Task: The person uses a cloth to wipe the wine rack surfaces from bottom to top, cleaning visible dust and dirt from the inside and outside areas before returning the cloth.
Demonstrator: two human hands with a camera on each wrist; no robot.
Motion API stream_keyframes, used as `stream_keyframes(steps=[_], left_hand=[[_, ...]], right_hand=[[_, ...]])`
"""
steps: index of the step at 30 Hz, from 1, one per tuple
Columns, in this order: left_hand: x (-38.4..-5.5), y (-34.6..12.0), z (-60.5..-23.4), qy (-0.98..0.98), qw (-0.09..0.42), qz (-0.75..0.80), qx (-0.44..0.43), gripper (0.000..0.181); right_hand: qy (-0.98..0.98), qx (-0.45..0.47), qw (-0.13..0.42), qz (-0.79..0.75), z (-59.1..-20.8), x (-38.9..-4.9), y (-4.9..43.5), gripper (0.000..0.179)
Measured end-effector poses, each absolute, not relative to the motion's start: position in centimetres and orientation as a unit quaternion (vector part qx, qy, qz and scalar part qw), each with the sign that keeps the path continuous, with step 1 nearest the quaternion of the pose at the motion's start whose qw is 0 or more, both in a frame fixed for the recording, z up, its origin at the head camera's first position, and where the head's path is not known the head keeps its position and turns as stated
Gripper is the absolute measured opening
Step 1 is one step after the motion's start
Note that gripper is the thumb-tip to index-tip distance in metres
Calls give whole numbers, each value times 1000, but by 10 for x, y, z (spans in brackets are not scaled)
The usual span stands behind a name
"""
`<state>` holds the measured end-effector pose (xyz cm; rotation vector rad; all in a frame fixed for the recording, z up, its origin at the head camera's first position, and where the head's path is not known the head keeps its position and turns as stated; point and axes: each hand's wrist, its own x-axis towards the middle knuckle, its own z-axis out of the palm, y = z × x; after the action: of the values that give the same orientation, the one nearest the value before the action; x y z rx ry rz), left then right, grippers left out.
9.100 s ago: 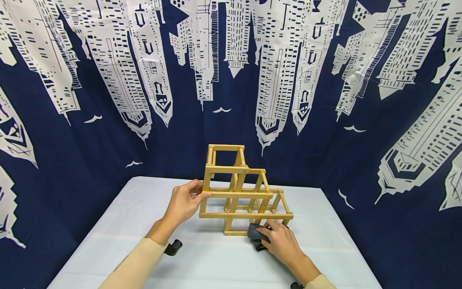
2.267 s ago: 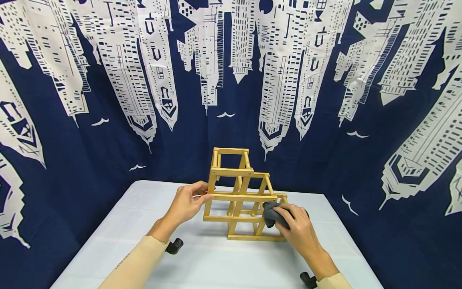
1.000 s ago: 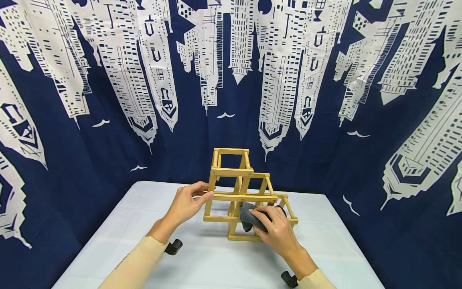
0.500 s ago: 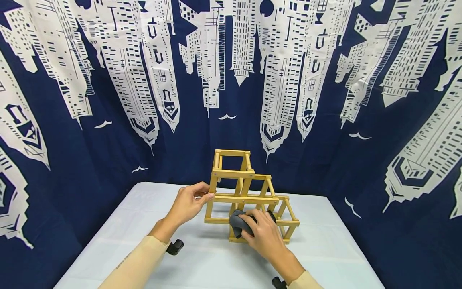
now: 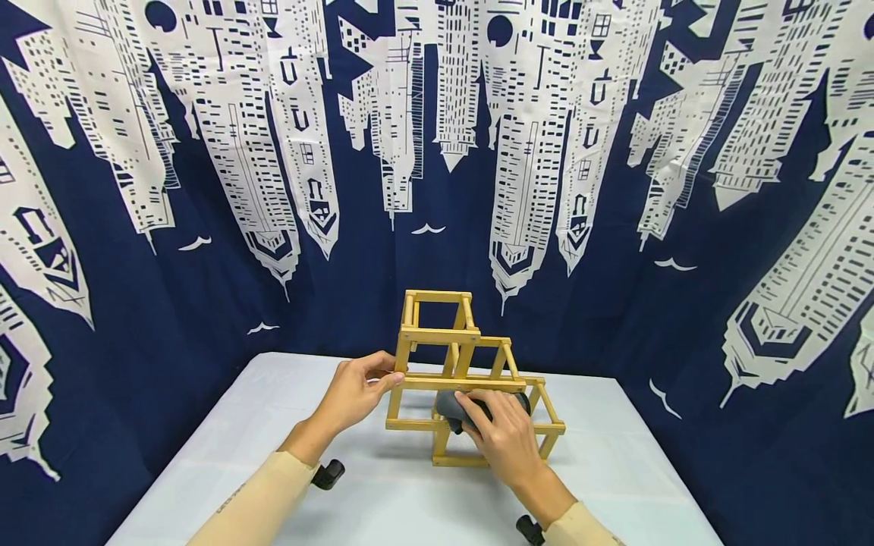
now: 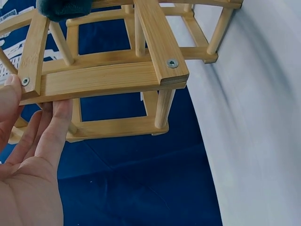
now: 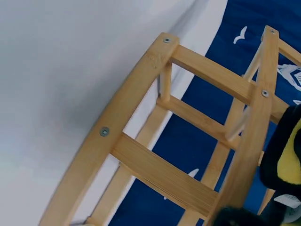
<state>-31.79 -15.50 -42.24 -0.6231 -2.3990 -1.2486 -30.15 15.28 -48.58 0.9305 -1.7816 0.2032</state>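
Observation:
A stepped wooden rack of bars and dowels stands on the table. My left hand pinches its left side; in the left wrist view the thumb lies on the front of the frame and the fingers reach behind. My right hand grips a dark grey-blue plush toy at the rack's middle level, just under a long front bar. The toy's fuzzy end shows in the left wrist view. Black fur and a yellow patch appear in the right wrist view, where my right hand is out of sight.
The table has a white cover. Close behind it hangs a navy curtain printed with upside-down white buildings. Black devices sit by my left wrist and my right wrist.
From low at the front right, the right hand rose with the plush toy to the rack's right side, then shifted left and lately slightly up. The left hand keeps its hold.

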Motion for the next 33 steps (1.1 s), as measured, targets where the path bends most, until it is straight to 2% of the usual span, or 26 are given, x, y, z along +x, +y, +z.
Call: stream_keyframes(steps=[5, 10, 14, 18, 24, 29, 33], left_hand=[[-318, -155, -424, -848, 179, -444, -226, 4], [-316, -157, -416, -851, 172, -436, -236, 10], [-315, -159, -402, -844, 204, -428, -250, 29], [-315, -158, -383, -817, 243, -449, -269, 49], [-319, -150, -363, -805, 279, -432, -298, 35], [-318, -150, -359, -813, 278, -420, -293, 29], [-317, -152, -358, -815, 271, -423, -288, 27]], right_hand=[[-753, 383, 525, 102, -487, -300, 155, 75], [-759, 381, 517, 109, -488, -299, 153, 71], [-758, 381, 517, 116, -489, -298, 149, 65], [-751, 385, 522, 126, -490, -297, 142, 67], [-740, 412, 515, 133, -490, -293, 121, 70], [-735, 434, 505, 127, -486, -292, 94, 68], [-741, 417, 514, 112, -485, -297, 75, 67]])
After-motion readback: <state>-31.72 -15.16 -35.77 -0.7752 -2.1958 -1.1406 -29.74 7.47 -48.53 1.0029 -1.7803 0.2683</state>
